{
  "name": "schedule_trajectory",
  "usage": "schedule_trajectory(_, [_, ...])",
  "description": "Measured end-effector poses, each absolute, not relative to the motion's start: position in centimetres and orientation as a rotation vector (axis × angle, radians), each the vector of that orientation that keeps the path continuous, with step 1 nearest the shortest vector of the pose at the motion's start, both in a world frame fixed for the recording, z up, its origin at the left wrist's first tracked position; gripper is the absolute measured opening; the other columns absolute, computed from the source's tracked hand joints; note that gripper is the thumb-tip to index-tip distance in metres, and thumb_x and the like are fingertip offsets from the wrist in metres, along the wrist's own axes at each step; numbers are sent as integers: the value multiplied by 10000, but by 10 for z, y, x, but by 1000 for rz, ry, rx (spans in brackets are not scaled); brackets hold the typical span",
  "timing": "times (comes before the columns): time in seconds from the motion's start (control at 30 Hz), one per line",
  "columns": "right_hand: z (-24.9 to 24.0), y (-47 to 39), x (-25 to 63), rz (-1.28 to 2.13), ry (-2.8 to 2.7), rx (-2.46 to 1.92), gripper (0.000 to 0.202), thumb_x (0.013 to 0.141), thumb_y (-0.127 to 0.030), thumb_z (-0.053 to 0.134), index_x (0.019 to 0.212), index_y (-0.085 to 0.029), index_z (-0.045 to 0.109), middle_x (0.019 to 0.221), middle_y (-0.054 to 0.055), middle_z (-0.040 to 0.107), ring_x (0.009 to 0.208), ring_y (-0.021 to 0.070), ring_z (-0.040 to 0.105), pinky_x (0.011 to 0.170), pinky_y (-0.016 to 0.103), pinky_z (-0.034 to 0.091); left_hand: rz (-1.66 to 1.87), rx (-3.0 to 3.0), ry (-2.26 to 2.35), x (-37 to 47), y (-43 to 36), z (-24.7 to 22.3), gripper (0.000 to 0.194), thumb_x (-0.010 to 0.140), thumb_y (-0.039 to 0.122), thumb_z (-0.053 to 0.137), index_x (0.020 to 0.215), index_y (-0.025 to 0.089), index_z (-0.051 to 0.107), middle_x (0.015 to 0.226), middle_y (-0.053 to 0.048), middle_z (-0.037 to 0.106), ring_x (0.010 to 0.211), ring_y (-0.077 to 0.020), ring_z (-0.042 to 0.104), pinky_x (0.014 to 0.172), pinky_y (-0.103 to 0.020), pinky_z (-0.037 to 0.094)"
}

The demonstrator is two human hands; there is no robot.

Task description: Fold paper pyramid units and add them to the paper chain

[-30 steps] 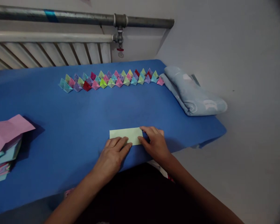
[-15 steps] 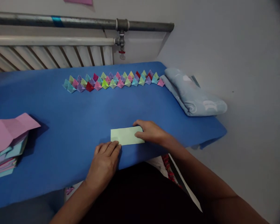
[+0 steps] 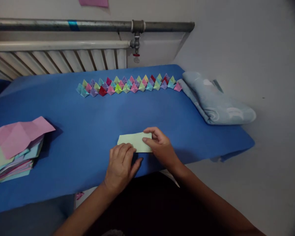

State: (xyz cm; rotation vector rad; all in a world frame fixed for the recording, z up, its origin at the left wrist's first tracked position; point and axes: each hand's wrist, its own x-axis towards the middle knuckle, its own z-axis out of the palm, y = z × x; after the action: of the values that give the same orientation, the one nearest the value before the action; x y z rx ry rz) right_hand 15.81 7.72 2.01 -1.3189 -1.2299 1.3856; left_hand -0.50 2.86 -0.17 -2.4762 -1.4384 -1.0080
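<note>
A pale green sheet of paper (image 3: 134,140), a folded-looking rectangle, lies at the near part of the blue-covered table. My right hand (image 3: 161,144) pinches its right end, thumb on top and fingers at the far edge and behind. Across the lower left corner of the paper rest the fingertips of my left hand (image 3: 121,164); its thumb stands apart from them, off the paper. The sheet's left end looks slightly lifted or bent. What lies under the left fingers is hidden.
Rows of small folded paper pieces (image 3: 126,86) in many colours stand along the far side of the blue table cover (image 3: 100,121). A stack of coloured paper (image 3: 22,137) is at left, a folded light-blue blanket (image 3: 218,101) at right. Behind are a radiator (image 3: 71,60) and a pipe (image 3: 100,26).
The view has shifted, so surroundings sit further right. My left hand's thumb has spread away from its fingers, which have moved right along the paper's near edge. The right hand still grips the right end.
</note>
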Motion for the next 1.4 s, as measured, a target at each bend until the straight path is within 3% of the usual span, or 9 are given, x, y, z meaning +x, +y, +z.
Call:
schedule_trajectory(0.2, [16, 72, 166, 1413, -1299, -1434, 210, 778, -310, 553, 974, -235, 557, 522, -100, 404, 418, 89, 416, 418, 208, 340, -1042, -2385, -1378, -4, 34, -2, 203, 846, 114, 630, 1034, 154, 562, 992, -103, 667, 941, -245, 595, 836, -400, 444])
schedule_trajectory(0.4, [16, 72, 171, 1390, -1536, -1488, 191, 836, -303, 532, 1010, -229, 557, 524, -95, 460, 440, 96, 469, 480, 218, 387, -918, -2560, -1347, 1, 36, -2, 181, 888, 148, 579, 1069, 143, 575, 1016, -94, 692, 914, -241, 604, 789, -386, 436])
schedule_trajectory(0.53, [20, 68, 190, 1104, -1862, -1513, 223, 903, -343, 478, 1059, -216, 573, 685, -19, 605, 618, 143, 589, 623, 272, 458, -849, -2636, -1351, 0, 36, -5, 115, 921, 136, 520, 1001, 152, 602, 925, -63, 707, 791, -208, 609, 698, -351, 427])
schedule_trajectory(0.63, [19, 64, 204, 671, -2020, -1534, 230, 896, -229, 456, 1069, -198, 605, 923, 71, 652, 852, 198, 615, 787, 345, 470, -857, -2617, -1362, -2, 37, -8, 123, 917, 132, 525, 1005, 146, 609, 944, -75, 709, 818, -218, 610, 723, -358, 437])
schedule_trajectory(0.73, [12, 61, 209, 485, -2169, -1385, 310, 825, -112, 491, 1084, -209, 631, 1113, 104, 617, 1041, 236, 564, 899, 403, 436, -858, -2622, -1386, -2, 38, -10, 121, 914, 140, 536, 1009, 153, 610, 951, -74, 708, 837, -222, 609, 736, -359, 441])
schedule_trajectory(0.83, [2, 63, 207, 439, -2284, -1291, 291, 812, -125, 552, 1060, -236, 657, 1199, 100, 595, 1105, 260, 528, 915, 438, 407, -834, -2627, -1434, -1, 38, -11, 129, 922, 147, 521, 1014, 161, 611, 955, -72, 704, 829, -220, 600, 729, -359, 437])
schedule_trajectory(1.17, [-1, 81, 208, 555, -2239, -1347, 74, 850, -182, 592, 861, -211, 659, 1176, 85, 629, 1095, 232, 543, 931, 427, 384, -831, -2637, -1738, 0, 44, -6, 163, 935, 277, 513, 913, 192, 650, 889, -58, 660, 844, -214, 556, 751, -363, 389])
schedule_trajectory(1.4, [1, 85, 206, 614, -2156, -1444, 70, 847, -260, 627, 801, -211, 646, 1197, 91, 617, 1119, 247, 535, 963, 457, 367, -779, -2576, -1901, 3, 50, -2, 235, 945, 327, 486, 833, 201, 650, 815, -46, 629, 778, -209, 515, 710, -358, 335])
